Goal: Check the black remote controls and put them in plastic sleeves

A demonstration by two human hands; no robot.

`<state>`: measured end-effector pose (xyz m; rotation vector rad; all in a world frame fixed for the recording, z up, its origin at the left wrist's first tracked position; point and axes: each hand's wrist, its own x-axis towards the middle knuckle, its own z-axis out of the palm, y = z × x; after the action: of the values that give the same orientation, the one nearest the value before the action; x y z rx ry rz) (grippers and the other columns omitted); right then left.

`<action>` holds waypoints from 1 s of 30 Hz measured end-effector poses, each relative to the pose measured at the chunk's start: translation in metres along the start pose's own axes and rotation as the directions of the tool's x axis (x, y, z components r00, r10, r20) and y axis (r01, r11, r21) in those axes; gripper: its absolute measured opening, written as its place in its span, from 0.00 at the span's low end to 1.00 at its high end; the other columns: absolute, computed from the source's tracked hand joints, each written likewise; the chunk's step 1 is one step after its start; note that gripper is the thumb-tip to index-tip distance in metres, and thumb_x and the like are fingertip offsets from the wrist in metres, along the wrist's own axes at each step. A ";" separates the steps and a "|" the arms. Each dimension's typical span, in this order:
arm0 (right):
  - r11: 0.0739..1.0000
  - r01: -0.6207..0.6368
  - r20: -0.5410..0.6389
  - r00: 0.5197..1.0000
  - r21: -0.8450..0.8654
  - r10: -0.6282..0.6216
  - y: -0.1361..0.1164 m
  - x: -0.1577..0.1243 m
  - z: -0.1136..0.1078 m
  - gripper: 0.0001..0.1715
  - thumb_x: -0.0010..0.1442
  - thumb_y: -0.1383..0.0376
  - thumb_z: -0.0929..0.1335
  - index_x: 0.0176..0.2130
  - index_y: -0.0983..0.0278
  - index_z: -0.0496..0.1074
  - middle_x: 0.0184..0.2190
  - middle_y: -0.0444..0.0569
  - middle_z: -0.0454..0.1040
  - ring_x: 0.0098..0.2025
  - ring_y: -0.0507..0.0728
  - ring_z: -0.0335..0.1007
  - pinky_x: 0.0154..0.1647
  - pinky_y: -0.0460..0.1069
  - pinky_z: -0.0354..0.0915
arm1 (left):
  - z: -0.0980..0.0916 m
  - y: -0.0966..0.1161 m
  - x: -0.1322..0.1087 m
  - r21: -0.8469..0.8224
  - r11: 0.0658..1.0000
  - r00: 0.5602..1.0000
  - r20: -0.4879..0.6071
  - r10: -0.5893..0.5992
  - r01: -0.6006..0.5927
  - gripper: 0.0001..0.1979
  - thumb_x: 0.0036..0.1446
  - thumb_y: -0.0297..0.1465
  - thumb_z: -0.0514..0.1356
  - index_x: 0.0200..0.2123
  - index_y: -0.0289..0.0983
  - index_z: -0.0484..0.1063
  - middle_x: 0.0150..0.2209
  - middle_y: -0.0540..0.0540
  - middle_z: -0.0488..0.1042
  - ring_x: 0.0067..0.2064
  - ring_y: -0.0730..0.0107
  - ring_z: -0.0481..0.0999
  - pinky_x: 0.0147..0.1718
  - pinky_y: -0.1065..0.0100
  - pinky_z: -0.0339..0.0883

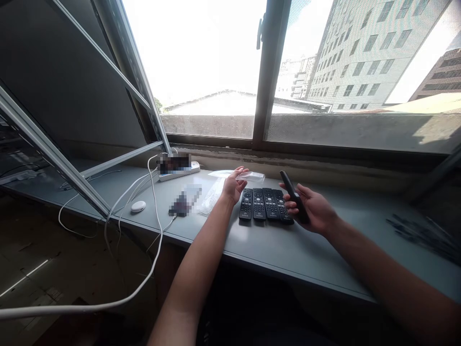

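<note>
My right hand [311,206] is wrapped round a black remote [293,194], held tilted above the right end of a row of remotes. Several black remotes [259,204] lie side by side on the grey table [266,242], buttons facing up. Left of that row, my left hand [236,184] is raised over the table with its fingers curled round a clear plastic sleeve [254,177]. More clear plastic bags [211,199] lie beneath and to the left of this hand.
A white power strip [180,172] with cables stands at the back left. A round white object [138,206] and a blurred-out item [184,202] lie nearby. Dark items [421,233] are at the far right. A metal frame [54,149] slants across the left.
</note>
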<state>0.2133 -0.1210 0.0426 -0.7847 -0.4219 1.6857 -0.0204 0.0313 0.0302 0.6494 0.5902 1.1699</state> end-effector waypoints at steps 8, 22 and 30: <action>1.000 0.008 -0.017 1.000 -0.027 -0.008 0.000 -0.001 0.003 0.25 0.82 0.57 0.58 0.66 0.62 0.74 0.34 0.50 0.74 0.26 0.54 0.69 0.21 0.47 0.73 | -0.003 -0.002 0.002 0.014 1.000 1.000 0.011 0.006 -0.006 0.12 0.71 0.28 0.66 0.55 0.35 0.79 0.56 0.39 0.84 0.35 0.77 0.81 0.30 0.78 0.77; 1.000 0.001 0.015 1.000 -0.010 -0.001 0.000 0.000 -0.001 0.25 0.81 0.57 0.60 0.67 0.61 0.73 0.34 0.50 0.75 0.26 0.55 0.71 0.22 0.48 0.75 | -0.002 -0.001 0.001 0.003 1.000 1.000 0.015 0.002 -0.002 0.13 0.71 0.28 0.66 0.57 0.36 0.79 0.55 0.38 0.85 0.35 0.76 0.82 0.29 0.78 0.77; 1.000 -0.001 0.005 1.000 -0.006 0.001 0.000 -0.002 0.001 0.25 0.82 0.58 0.59 0.66 0.61 0.74 0.35 0.51 0.75 0.26 0.55 0.71 0.21 0.48 0.75 | -0.003 -0.002 0.003 0.001 1.000 1.000 0.008 0.000 0.000 0.13 0.70 0.28 0.67 0.55 0.35 0.79 0.57 0.38 0.84 0.35 0.77 0.82 0.30 0.78 0.77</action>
<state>0.2130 -0.1225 0.0443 -0.7858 -0.4305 1.6888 -0.0203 0.0338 0.0266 0.6545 0.5843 1.1672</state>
